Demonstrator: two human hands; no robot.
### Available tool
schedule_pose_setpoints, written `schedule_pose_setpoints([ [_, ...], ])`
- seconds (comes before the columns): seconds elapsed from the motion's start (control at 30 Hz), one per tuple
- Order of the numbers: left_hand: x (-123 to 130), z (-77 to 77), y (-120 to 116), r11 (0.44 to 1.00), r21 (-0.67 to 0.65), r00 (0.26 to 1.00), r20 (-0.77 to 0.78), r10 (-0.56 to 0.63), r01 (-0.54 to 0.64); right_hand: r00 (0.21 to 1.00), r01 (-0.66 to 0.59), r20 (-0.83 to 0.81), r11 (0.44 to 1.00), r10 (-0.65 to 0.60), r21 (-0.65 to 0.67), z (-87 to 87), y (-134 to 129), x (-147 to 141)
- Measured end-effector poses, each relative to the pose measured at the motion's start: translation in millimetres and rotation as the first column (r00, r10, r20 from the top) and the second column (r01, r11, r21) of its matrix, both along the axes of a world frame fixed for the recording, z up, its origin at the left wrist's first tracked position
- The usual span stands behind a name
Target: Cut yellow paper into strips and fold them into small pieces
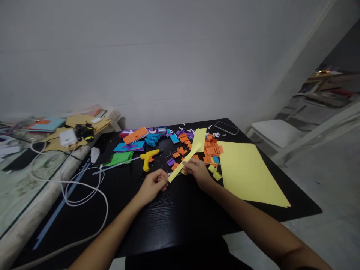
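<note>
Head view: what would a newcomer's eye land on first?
Probably the big yellow paper, the largest bright patch, lying flat on the right side of the black table. Next, the narrow yellow strip at the table's middle, pinched in the right hand, its lower end at the left hand's fingertips. Then the yellow glue gun, just beyond the left hand.

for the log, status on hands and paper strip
Right hand grips yellow paper strip; left hand at its near end; yellow glue gun beyond left hand, orange paper pieces beyond strip
</note>
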State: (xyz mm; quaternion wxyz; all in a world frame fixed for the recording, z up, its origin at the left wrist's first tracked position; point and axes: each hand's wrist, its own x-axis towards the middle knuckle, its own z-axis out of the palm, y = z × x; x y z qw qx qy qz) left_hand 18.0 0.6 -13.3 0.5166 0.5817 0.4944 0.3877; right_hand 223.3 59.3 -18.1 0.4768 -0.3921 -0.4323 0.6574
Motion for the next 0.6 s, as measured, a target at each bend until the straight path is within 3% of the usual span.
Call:
schedule_pose_setpoints([
  [0.27,0.6,2.5,-1.1,0.999,-0.026,0.999,-0.019,0.028,-0.028,0.998,-0.067,0.017,0.997,0.067,-0.028,-1.0,-4.6,-4.0],
  [0.5,2.8,3.3,-1.5,0.998,0.059,0.993,-0.109,0.040,-0.033,0.960,-0.274,0.063,0.962,0.273,0.010,-10.4,-18.5,-16.3],
  [0.6,2.9,3.3,-1.3,0.998,0.063,0.993,-0.112,0.033,-0.026,0.950,-0.306,0.063,0.952,0.305,0.010,-10.9,-19.9,-17.4],
])
